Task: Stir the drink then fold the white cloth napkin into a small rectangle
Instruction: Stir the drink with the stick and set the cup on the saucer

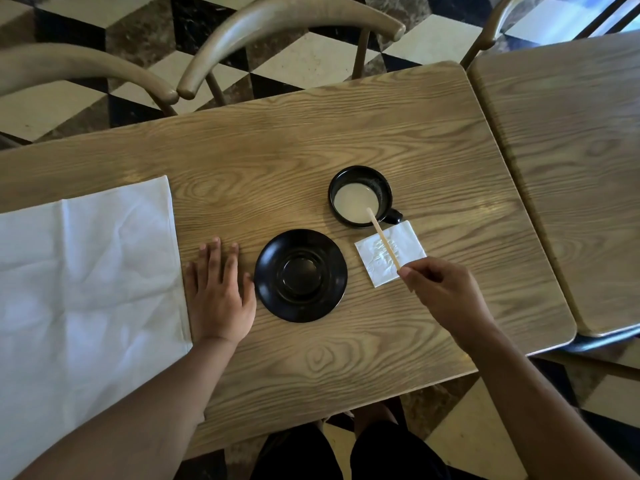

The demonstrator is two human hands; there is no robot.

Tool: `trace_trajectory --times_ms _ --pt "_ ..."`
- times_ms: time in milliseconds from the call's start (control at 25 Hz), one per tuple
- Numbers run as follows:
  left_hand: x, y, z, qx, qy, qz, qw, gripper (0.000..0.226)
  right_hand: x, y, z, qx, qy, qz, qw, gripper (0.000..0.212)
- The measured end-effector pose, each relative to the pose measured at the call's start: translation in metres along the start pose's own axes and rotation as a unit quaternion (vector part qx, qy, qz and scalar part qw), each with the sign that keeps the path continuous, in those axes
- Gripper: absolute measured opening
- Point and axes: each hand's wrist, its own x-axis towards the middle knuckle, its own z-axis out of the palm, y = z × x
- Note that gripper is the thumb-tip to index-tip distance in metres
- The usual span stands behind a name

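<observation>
A black cup (379, 183) holding a pale milky drink (355, 200) stands on the wooden table (277, 143). A thin wooden stir stick (382, 237) leans with its far tip in the drink. My right hand (440, 292) pinches the stick's near end, just right of the cup. The large white cloth napkin (86, 282) lies spread flat at the table's left. Between the cloth and a black saucer, my left hand (218, 292) rests flat on the table with fingers straight.
An empty black saucer (300, 276) sits in front of the cup. A small white paper napkin (401, 244) lies under the stick. A second table (571, 161) adjoins on the right. Wooden chairs (277, 32) stand at the far side.
</observation>
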Motion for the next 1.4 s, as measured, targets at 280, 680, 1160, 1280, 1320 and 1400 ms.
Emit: trace_trajectory --times_ms 280,680,1160,1280,1320,1400 --pt "0.000 0.002 -0.002 -0.011 0.000 -0.003 1.000 0.062 -0.021 0.057 -0.016 -0.007 -0.026 0.034 0.999 0.013" --pt "0.000 0.000 0.001 -0.010 0.011 0.003 1.000 0.059 -0.007 0.054 0.001 -0.101 0.001 0.068 0.993 0.025" --pt "-0.001 0.000 0.003 -0.014 0.013 0.004 1.000 0.059 0.000 0.045 0.000 -0.160 0.005 0.122 0.979 0.033" --pt "-0.001 0.001 0.002 -0.016 0.008 0.004 1.000 0.059 0.001 0.045 0.001 -0.176 0.009 0.127 0.976 0.035" --pt "-0.001 0.001 0.001 -0.016 0.008 0.005 1.000 0.058 0.002 0.045 0.001 -0.180 0.014 0.128 0.975 0.036" --pt "-0.001 0.001 0.000 -0.016 0.011 0.006 1.000 0.057 0.003 0.045 0.003 -0.188 0.018 0.132 0.973 0.037"
